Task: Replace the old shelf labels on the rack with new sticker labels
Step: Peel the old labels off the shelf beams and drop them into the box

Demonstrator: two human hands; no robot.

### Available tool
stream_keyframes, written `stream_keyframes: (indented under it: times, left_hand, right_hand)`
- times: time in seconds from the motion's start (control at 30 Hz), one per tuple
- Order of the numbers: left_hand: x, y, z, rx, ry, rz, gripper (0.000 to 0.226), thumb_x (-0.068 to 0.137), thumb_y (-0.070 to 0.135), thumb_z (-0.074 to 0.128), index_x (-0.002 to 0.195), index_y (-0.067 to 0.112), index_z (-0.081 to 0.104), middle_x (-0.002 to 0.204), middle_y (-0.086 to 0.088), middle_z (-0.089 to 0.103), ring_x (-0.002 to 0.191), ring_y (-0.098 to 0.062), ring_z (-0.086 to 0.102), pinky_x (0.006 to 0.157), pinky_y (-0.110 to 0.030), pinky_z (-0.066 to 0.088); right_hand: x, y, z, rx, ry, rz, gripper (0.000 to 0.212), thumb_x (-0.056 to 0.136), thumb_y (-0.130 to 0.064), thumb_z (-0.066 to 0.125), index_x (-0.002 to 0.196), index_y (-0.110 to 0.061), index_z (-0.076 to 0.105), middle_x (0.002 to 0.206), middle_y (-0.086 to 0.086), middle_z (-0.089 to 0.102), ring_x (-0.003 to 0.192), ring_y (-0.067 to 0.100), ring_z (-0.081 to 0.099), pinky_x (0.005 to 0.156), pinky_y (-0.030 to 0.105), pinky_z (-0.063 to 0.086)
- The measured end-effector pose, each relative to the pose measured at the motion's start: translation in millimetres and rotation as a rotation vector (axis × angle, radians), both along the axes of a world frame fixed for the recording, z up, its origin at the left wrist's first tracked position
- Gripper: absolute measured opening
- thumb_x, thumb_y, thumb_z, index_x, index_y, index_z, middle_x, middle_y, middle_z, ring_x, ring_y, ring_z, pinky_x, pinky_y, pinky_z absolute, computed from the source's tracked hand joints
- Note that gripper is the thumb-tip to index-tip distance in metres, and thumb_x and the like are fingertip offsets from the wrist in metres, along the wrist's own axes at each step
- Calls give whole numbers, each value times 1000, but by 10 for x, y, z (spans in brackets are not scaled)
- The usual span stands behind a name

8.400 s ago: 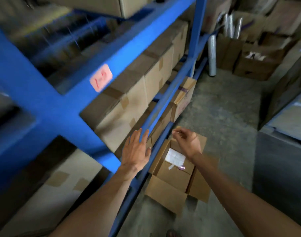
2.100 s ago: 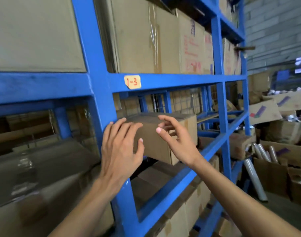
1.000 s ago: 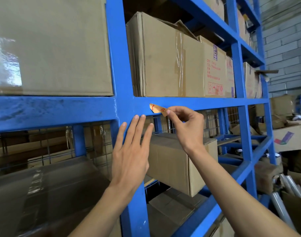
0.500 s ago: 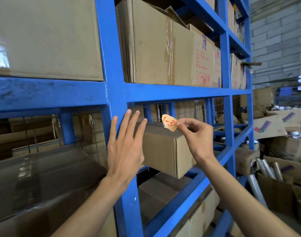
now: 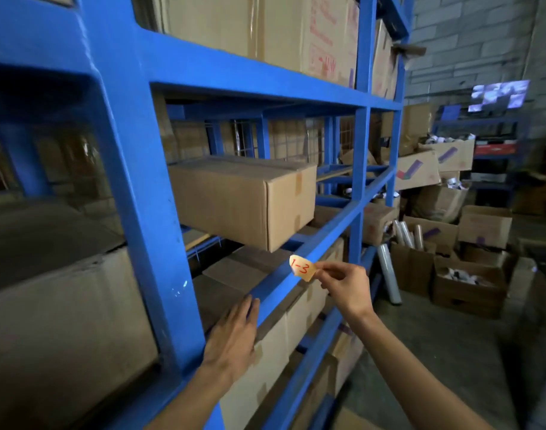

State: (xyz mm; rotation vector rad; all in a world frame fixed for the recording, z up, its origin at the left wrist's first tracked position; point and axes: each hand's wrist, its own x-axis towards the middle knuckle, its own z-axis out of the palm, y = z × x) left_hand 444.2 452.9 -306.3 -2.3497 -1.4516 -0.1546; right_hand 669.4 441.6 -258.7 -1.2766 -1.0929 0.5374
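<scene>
Two hands show: my right hand [image 5: 346,282] pinches the peeled orange "1-3" label [image 5: 302,267] in front of the blue rack [image 5: 160,193] beam; my left hand [image 5: 234,333] rests flat and spread beside the post.

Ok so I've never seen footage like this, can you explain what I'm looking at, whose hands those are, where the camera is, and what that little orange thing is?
There is no machine here. A person wears a wide-angle camera on their head, so you look forward and down along their own bare arms. That is the only view.

In front of them stands a blue metal rack loaded with cardboard boxes; one closed box sits on the middle shelf. More boxes lie on the floor to the right.

The right hand pinches a small orange label between its fingers. It reads "1-3" in red handwriting and is held in front of a blue shelf beam, apparently not stuck to it. The left hand lies flat and open against the rack lower down, beside the upright post, holding nothing.
</scene>
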Motion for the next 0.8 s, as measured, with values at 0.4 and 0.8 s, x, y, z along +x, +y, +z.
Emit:
stream_keyframes:
  times: [0.4,0.8]
  left_hand:
    - [55,134,-315,17,54,1,65,102,14,35,155,-1,0,165,-19,14,151,-31,21,123,-40,21]
    - [346,108,-1425,-215,-1,-183,68,90,29,53,153,16,32,167,-13,8,154,-33,-6,125,-52,-2]
  right_hand:
    - [100,-102,-1074,-247,-26,-3,12,84,-4,73,93,-7,78,77,0,75,64,2,65,60,14,53]
    - [239,-388,-2523,-576,33,-44,14,79,-1,76,85,-13,78,72,8,75,47,-4,57,57,19,49]
